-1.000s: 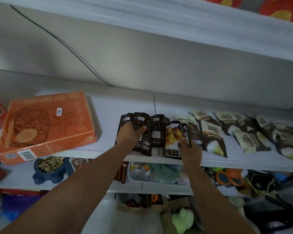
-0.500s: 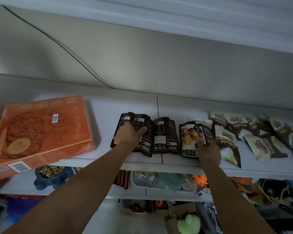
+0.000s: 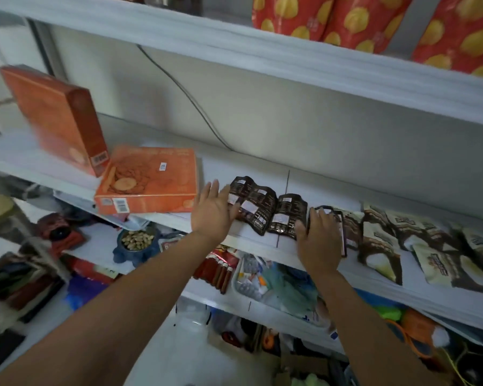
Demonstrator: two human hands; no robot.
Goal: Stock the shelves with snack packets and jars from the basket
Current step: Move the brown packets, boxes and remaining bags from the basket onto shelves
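A row of snack packets lies flat on the white shelf (image 3: 262,240). Dark brown packets (image 3: 265,210) sit in the middle, and cream-and-brown packets (image 3: 418,246) continue to the right. My left hand (image 3: 214,211) is spread with straight fingers at the left edge of the dark packets, its thumb touching the leftmost one. My right hand (image 3: 318,240) lies flat, fingers straight, on a black-edged packet (image 3: 339,227) at the shelf's front. The basket is out of view.
A flat orange box (image 3: 151,179) lies on the shelf left of the packets, with an upright orange box (image 3: 56,118) behind it. Red-and-yellow bags (image 3: 374,20) fill the shelf above. The lower shelf holds a bowl of nuts (image 3: 137,239) and a plastic tray.
My left hand has let go of the dark packets and opened out to their left. My right hand has gone from pinching the black-edged packet to lying flat on it. The view has shifted left.
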